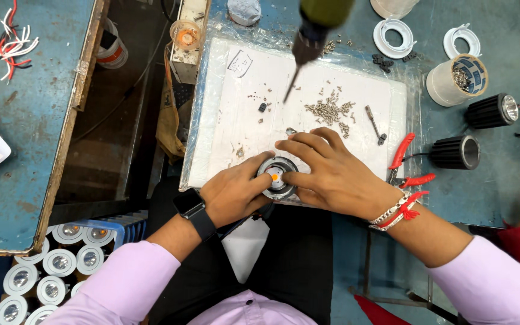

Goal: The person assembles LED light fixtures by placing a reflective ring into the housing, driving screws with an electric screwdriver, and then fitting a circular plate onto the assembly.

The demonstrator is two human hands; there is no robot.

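I pinch the round lamp housing [277,177] between both hands at the near edge of the white work mat [236,114], so it sits steady with its orange centre facing up. My left hand [236,192] grips its left rim; my right hand [332,174] closes over its right side, fingers spread. Beyond the housing lies a pile of screws [330,111], under the hanging screwdriver [308,42]. Farther right of the housing, a cardboard tube [456,79] holds more screws; a small white paper label [240,62] sits at the mat's far corner.
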